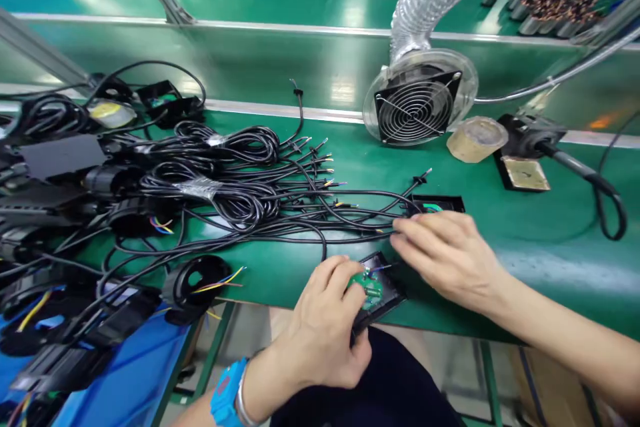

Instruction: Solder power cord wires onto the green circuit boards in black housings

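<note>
My left hand [330, 327] is closed around the edge of a black plastic housing [390, 300], near the table's front edge. Inside the housing sits a green circuit board [373, 290], with a thin wire end standing out of it. My right hand [445, 257] reaches in from the right, its fingers pressed together at the ends of several black cables [300, 238]. What lies between those fingertips is hidden. Just behind this hand is another black housing [453, 203] with a green part inside, partly covered by the fingers.
Coiled black cables [230, 203] with bare wire ends spread over the green table [550, 267]. Black housings [197, 287] crowd the left side. A fan with a duct [415, 107], a tape roll [477, 139] and a soldering iron [570, 160] in its stand are at the back.
</note>
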`<state>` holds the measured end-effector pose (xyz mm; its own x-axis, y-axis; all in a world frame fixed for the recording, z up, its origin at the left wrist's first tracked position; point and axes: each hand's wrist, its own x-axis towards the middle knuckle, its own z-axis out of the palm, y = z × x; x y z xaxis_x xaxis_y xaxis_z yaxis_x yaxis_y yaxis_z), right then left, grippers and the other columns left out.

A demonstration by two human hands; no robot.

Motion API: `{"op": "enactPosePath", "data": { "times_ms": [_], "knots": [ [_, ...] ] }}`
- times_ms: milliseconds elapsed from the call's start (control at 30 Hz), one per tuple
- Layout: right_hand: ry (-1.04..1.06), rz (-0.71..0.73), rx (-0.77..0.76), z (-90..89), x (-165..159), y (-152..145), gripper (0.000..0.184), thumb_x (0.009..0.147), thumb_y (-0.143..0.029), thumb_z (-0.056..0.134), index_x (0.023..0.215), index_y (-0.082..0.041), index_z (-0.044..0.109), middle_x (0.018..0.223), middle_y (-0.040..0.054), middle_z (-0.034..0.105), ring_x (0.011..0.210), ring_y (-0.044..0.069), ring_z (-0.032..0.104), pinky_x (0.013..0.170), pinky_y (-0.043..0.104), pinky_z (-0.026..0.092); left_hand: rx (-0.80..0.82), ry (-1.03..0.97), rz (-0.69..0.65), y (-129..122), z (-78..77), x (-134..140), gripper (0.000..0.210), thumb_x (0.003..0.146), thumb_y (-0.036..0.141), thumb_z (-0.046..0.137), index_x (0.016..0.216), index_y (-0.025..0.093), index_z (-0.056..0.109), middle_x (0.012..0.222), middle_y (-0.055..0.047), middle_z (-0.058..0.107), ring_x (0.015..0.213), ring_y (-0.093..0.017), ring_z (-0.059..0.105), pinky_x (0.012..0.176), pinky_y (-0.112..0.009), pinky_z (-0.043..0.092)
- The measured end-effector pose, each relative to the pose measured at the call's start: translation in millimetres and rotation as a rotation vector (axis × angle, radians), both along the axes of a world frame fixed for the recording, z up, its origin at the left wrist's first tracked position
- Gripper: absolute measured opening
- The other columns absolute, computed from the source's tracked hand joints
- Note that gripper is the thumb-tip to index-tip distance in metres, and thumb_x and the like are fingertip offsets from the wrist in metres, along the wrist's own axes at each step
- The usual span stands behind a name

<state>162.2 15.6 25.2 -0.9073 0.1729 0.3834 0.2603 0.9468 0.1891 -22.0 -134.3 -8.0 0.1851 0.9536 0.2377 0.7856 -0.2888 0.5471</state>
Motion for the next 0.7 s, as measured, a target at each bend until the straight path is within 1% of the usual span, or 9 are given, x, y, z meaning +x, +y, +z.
{"op": "enactPosePath", "data": {
  "times_ms": [67,133,200,300,367,433,533,600,700],
  "knots": [
    [-0.146,0.085,-0.139,3.7,-1,1,0.018,0.083,-0.014,0.046,0.074,-0.016,0.061,0.077,0.0076,0.063,0.083,0.020,0.052,0.084,0.038,0.038,-0.062,0.033,0.030,0,1.3,4,0.038,0.057,0.017,0.056,0.094,0.011,0.053,0.130,-0.019,0.042,0.120,-0.036,0.039,0.099,-0.050,0.038],
    [-0.269,0.054,-0.301,7.2,-3,1,0.022,0.083,-0.018,0.046,0.063,-0.017,0.057,0.062,0.0052,0.054,0.070,0.018,0.047,0.079,0.037,0.037,-0.079,0.041,0.039,1,3.0,5,0.043,0.056,0.016,0.055,0.098,0.010,0.052,0.136,-0.023,0.036,0.120,-0.037,0.040,0.098,-0.051,0.039],
    [-0.325,0.066,-0.416,8.9,-4,2,0.025,0.086,-0.016,0.046,0.064,-0.017,0.057,0.061,0.0039,0.053,0.066,0.016,0.043,0.073,0.034,0.034,-0.078,0.023,0.012,2,5.5,2,0.048,0.055,0.015,0.053,0.103,0.010,0.050,0.136,-0.022,0.037,0.121,-0.035,0.041,0.098,-0.050,0.039],
    [-0.230,0.118,-0.522,4.6,-5,1,0.023,0.089,-0.012,0.045,0.073,-0.016,0.061,0.064,0.0027,0.056,0.067,0.015,0.042,0.071,0.034,0.030,-0.073,0.009,0.003,6,9.7,-6,0.055,0.055,0.013,0.051,0.110,0.011,0.048,0.133,-0.018,0.043,0.122,-0.032,0.041,0.101,-0.050,0.035],
    [-0.124,0.119,-0.510,-3.5,-4,-2,0.020,0.090,-0.012,0.045,0.080,-0.015,0.062,0.067,0.0027,0.057,0.069,0.015,0.043,0.074,0.035,0.030,-0.075,0.010,0.025,10,11.2,-11,0.059,0.055,0.013,0.051,0.114,0.012,0.047,0.134,-0.018,0.043,0.123,-0.032,0.040,0.103,-0.050,0.033],
    [-0.062,0.122,-0.428,-14.0,-3,-6,0.019,0.089,-0.009,0.044,0.085,-0.014,0.062,0.070,0.0032,0.059,0.070,0.015,0.043,0.075,0.036,0.030,-0.083,-0.004,0.030,13,11.0,-15,0.062,0.054,0.014,0.051,0.116,0.012,0.047,0.133,-0.016,0.044,0.123,-0.031,0.041,0.103,-0.049,0.033],
    [-0.026,0.108,-0.301,-27.6,-2,-10,0.017,0.089,-0.008,0.046,0.082,-0.013,0.060,0.067,0.0023,0.056,0.068,0.015,0.041,0.072,0.035,0.030,-0.097,-0.011,0.011,15,8.5,-18,0.067,0.053,0.016,0.051,0.120,0.013,0.047,0.133,-0.014,0.045,0.120,-0.029,0.043,0.103,-0.048,0.033],
    [-0.020,0.095,-0.247,-32.2,-2,-11,0.016,0.090,-0.010,0.048,0.079,-0.013,0.060,0.063,0.0012,0.054,0.065,0.014,0.039,0.069,0.034,0.030,-0.092,0.015,-0.008,15,6.6,-19,0.071,0.053,0.016,0.051,0.125,0.014,0.047,0.135,-0.014,0.043,0.120,-0.030,0.042,0.102,-0.049,0.033],
    [-0.014,0.103,-0.198,-33.5,-4,-9,0.015,0.090,-0.011,0.048,0.083,-0.013,0.061,0.063,0.0005,0.054,0.064,0.013,0.038,0.067,0.033,0.030,-0.063,0.043,-0.020,14,4.4,-19,0.074,0.055,0.017,0.052,0.129,0.019,0.047,0.137,-0.013,0.040,0.120,-0.031,0.042,0.099,-0.050,0.034]
  ]
}}
